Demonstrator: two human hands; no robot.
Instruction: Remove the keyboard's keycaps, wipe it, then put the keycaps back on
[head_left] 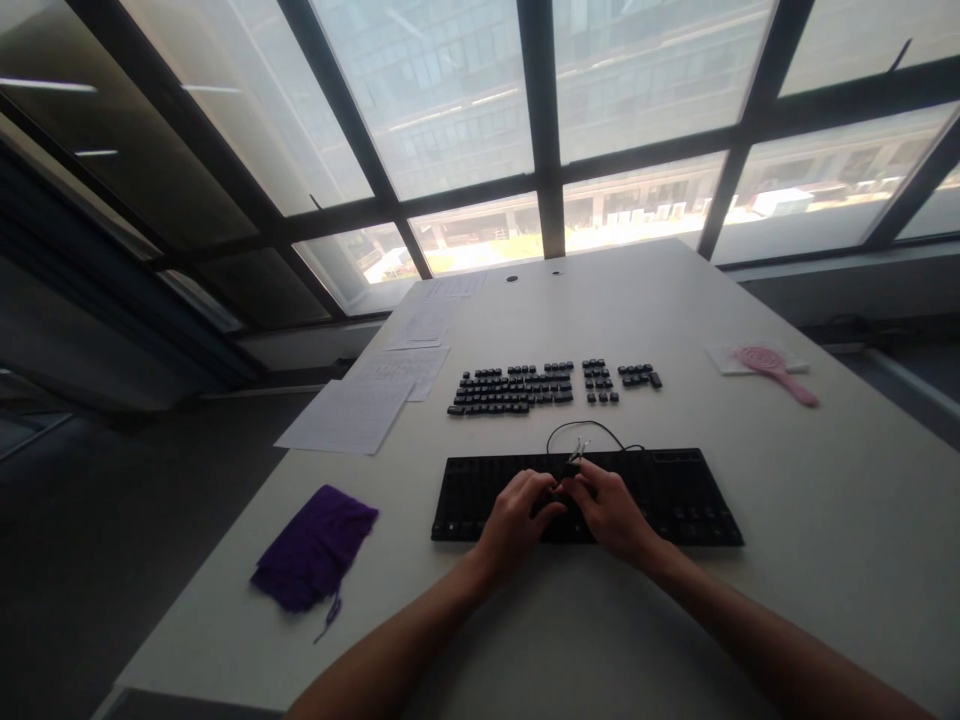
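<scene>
Evidently the work is partway along: rows of loose black keycaps (pixel 525 387) lie behind the keyboard (pixel 682 490), gaps showing among them, while the keyboard is too dark to count what remains fitted. Over its middle, the right hand (pixel 609 505) pinches what looks like a wire keycap puller (pixel 578 449); the left hand (pixel 516 512) curls beside it, loosely bent, its hold unclear.

Purple cloth (pixel 315 545) lies left on table (pixel 840 540), papers (pixel 351 412) beyond it, pink paddle-shaped item (pixel 765 362) right, windows (pixel 431 95) behind.
</scene>
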